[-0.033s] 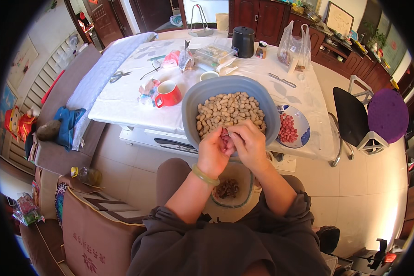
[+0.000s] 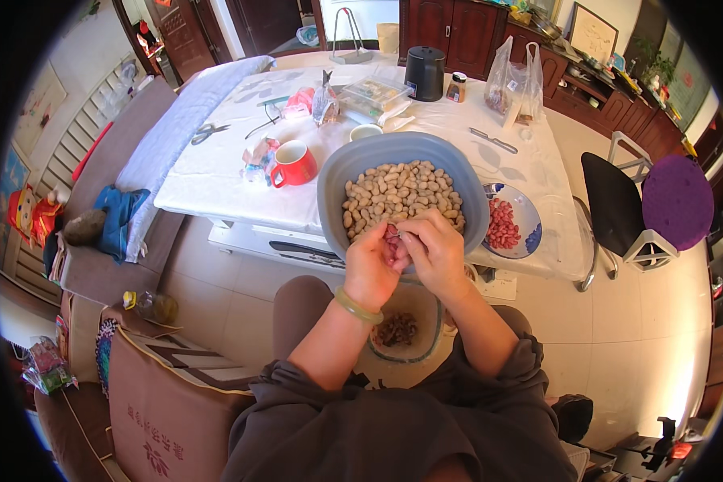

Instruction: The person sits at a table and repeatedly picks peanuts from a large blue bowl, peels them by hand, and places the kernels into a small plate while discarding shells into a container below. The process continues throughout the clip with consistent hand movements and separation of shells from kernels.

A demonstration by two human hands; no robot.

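A grey-blue tub (image 2: 329,181) full of unshelled peanuts (image 2: 406,189) stands at the table's front edge. Over its near rim my two hands meet. My left hand (image 2: 374,265), with a pale green bangle above the wrist, curls round reddish peanut kernels (image 2: 395,247) that show in its palm. The fingers of my right hand (image 2: 435,253) are pinched together against my left fingertips; whatever lies between them is too small to make out. To the right of the tub, a blue-and-white plate (image 2: 526,213) holds a heap of red peanut kernels (image 2: 502,225).
Below my forearms, a bin (image 2: 422,351) holds brown scraps. On the table are a red mug (image 2: 295,164), scissors (image 2: 209,133), a knife (image 2: 493,140), a black kettle (image 2: 424,74), a small jar (image 2: 456,87) and plastic bags (image 2: 512,84). A black chair (image 2: 610,193) stands at the right.
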